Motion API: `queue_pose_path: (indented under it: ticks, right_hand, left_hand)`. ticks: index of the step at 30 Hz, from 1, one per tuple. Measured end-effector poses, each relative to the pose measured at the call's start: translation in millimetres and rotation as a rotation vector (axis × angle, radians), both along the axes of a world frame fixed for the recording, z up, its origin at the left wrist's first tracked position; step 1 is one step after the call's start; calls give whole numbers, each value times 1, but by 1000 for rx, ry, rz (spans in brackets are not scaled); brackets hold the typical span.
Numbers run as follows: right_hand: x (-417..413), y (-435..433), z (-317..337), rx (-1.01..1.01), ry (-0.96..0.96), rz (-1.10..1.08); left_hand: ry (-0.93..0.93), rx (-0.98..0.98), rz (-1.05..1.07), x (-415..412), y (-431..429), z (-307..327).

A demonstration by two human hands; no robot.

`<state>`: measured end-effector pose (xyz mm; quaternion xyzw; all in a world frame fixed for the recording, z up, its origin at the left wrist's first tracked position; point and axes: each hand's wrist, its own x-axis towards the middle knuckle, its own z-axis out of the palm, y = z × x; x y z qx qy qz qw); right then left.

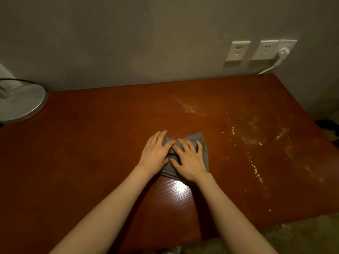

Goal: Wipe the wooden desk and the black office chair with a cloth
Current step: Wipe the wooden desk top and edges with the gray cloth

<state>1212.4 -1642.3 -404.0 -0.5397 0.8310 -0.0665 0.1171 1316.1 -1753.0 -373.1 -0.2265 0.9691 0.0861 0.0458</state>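
At the far left a round grey fan base [22,102] stands on the back corner of the table [91,143], and the reddish wood from there toward the middle shows no specks, though in this dim light I cannot say whether it has been wiped. Near the centre the left hand [156,153] lies flat with fingers straight and spread, pressing down on the left part of the grey cloth [193,138]. The cloth is bunched in the middle and rests on the table between and under both hands. Just beside it the right hand [190,162] presses the cloth too, fingers spread and fairly straight, palm down. To the right, well apart from the cloth, yellowish specks and streaks [253,142] are scattered over the wood toward the right edge, so that part looks unwiped. Above it, white wall sockets [237,52] sit on the wall, one with a plug [283,52] in it. The black office chair is not in view; by my judgement the table is partly done at most and the chair is still to do.
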Motion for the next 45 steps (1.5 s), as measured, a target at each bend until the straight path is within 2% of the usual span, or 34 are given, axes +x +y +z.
queue_pose_path:
  ticks: [3, 5, 9, 16, 18, 20, 25, 28, 31, 33, 37, 41, 45]
  right_hand:
    - [-16, 16, -6, -50, 4, -19]
    - [-21, 22, -8, -88, 4, -103]
    - [-46, 36, -10, -142, 109, -327]
    - [-108, 88, 9, 110, 202, -569]
    - [-109, 88, 16, 101, 203, -571]
    - [-102, 77, 28, -5, 200, -562]
    - [-45, 11, 52, -183, 80, -423]
    - [15, -40, 50, -222, -117, -347]
    - [68, -71, 30, -212, -67, -246]
    - [87, -74, 15, -120, -4, -190]
    - [78, -63, -1, -135, 64, -158]
    - [29, -50, -7, -165, 133, -286]
    - [-33, -8, -11, -182, 157, -432]
  left_hand:
    - [-23, 86, -32, -21, -6, -2]
    - [14, 161, 5, -37, -6, -4]
    - [137, 162, 9, -92, 22, -8]
    - [87, 117, -233, -183, 77, -2]
    - [104, 97, -248, -184, 77, 4]
    - [184, 79, -241, -171, 66, 17]
    - [240, 87, -192, -95, -3, 50]
    - [177, 14, -213, -27, -57, 54]
    - [81, -25, -136, 30, -89, 32]
    - [15, 8, -42, 48, -93, 11]
    - [130, 69, 3, 35, -93, -14]
    - [256, 92, -25, -23, -76, -18]
    - [295, 178, -125, -104, -36, -22]
